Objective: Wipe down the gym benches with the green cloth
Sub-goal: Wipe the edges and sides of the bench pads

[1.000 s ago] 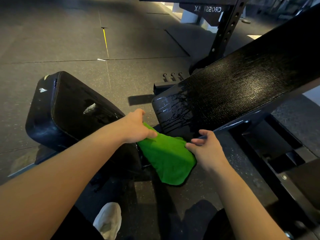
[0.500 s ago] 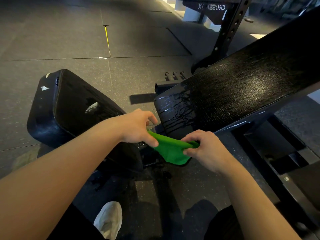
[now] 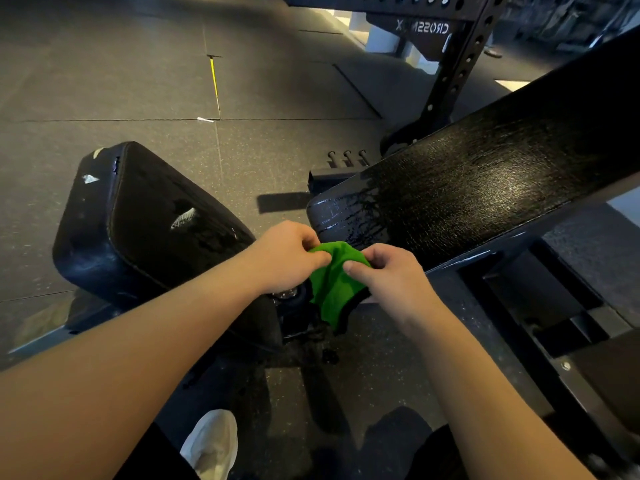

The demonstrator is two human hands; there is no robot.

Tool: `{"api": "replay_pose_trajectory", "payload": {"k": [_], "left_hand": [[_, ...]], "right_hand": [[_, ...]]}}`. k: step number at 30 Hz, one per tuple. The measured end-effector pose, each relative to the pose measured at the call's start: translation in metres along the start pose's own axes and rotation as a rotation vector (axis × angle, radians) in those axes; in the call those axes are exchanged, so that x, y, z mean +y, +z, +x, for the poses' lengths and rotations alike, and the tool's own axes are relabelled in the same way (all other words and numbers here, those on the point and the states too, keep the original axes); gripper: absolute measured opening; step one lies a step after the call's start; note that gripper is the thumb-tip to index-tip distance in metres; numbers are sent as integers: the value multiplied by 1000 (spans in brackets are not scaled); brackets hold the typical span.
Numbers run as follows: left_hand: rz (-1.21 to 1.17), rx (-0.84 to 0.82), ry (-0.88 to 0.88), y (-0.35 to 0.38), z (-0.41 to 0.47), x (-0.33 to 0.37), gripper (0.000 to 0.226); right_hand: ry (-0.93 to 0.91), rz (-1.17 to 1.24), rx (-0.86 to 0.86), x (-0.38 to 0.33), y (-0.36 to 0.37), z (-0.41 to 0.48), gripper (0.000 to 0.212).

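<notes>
Writing: a dark panel [image 3: 420, 29] on the rack behind carries white mirrored lettering. "CROSS" is legible, and the following characters are partly hidden, ending in an "X". No label is visible on the cloth or pads.

Edges and room: the inclined backrest pad [image 3: 485, 188] runs from upper right down to a rounded lower end at centre. The seat pad [image 3: 145, 230] lies to its left, tilted, with a gap between the two. The perforated rack upright [image 3: 457, 71] stands close behind the backrest. Speckled rubber floor [image 3: 138, 81] lies open to the left and beyond, crossed by tile seams and a short yellow line [image 3: 214, 77]. The bench frame [image 3: 540, 327] crowds the right side. A white shoe [image 3: 211, 441] is planted below the seat pad.

Task item: the green cloth [image 3: 334, 282] is held in the gap, just before the backrest's lower end; contact with the pad cannot be confirmed. It is bunched at the top and hangs in folds, with a dark hem at its bottom edge. The left hand [image 3: 287, 258] pinches its upper left between thumb and forefinger. The right hand [image 3: 391, 282] pinches its upper right with the thumb against curled fingers.

Surfaces: wet streaks at the backrest's lower end; pale tears on the seat pad.
</notes>
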State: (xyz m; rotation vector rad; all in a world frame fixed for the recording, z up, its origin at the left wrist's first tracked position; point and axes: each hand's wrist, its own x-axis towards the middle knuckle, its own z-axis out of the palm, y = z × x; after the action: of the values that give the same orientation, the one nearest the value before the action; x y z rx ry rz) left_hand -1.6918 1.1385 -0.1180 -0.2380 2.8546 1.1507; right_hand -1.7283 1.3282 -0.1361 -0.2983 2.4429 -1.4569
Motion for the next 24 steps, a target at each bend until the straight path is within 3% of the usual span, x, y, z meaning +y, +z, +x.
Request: {"api": "replay_pose_trajectory", "payload": {"k": [2,4,8,11,14,16,18,21,24], "left_hand": [[-121,-28,7,7,-1,5,18],[-199,-25,2,11,0,8,26],[-225,8,-18,15,7,7,32],[-195,22,-20,20,17,3,21],[-192,67,-22,25,27,1,11],[-188,147,-31,24,35,1,8],[-207,244,-24,21,48,2,7],[-301,398,45,22,72,10,5],[-237,430,188,43,101,20,15]], "right_hand": [[109,262,-42,-7,6,1,12],[204,496,-98,-14,7,2,27],[263,630,-203,-18,-1,3,59],[272,636,-219,-12,-6,6,56],[237,572,-153,-7,-14,13,36],[175,465,-28,-2,-22,22,19],[74,205,159,4,-35,33,13],[-91,-254,399,10,-55,51,23],[-102,-702,456,19,-67,69,36]]}}
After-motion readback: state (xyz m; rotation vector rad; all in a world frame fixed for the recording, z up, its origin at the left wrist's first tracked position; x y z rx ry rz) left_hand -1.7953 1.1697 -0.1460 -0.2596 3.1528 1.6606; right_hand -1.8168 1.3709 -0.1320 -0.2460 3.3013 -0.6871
